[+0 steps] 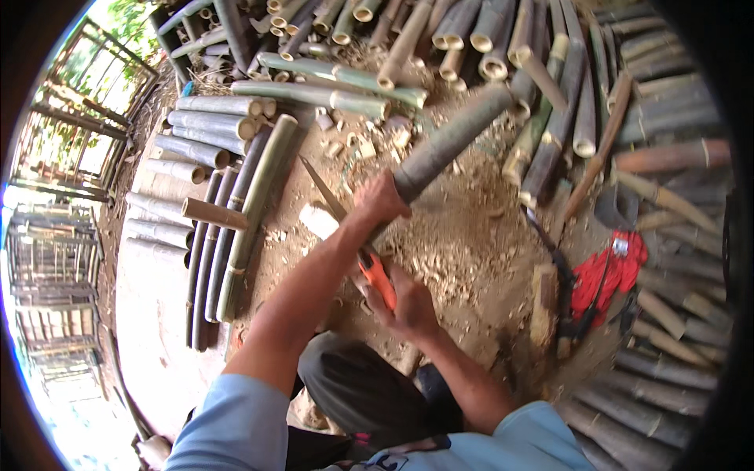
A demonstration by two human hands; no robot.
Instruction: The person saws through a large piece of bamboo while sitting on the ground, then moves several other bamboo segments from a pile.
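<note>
Left hand (381, 200) grip clamped round bamboo pole (452, 141), centre, running to 1 o'clock | right hand (408, 308) grip closed on orange-handled saw (345, 228) | advice: steady pole, long even strokes, blade square.

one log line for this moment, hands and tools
left hand grips bamboo pole | right hand holds orange-handled saw against pole | ground littered with chips

Strong daylight is admitted from the far left, where the view is blown out; the right is left dim, edges are bent by fisheye distortion, corners are blacked out
</note>
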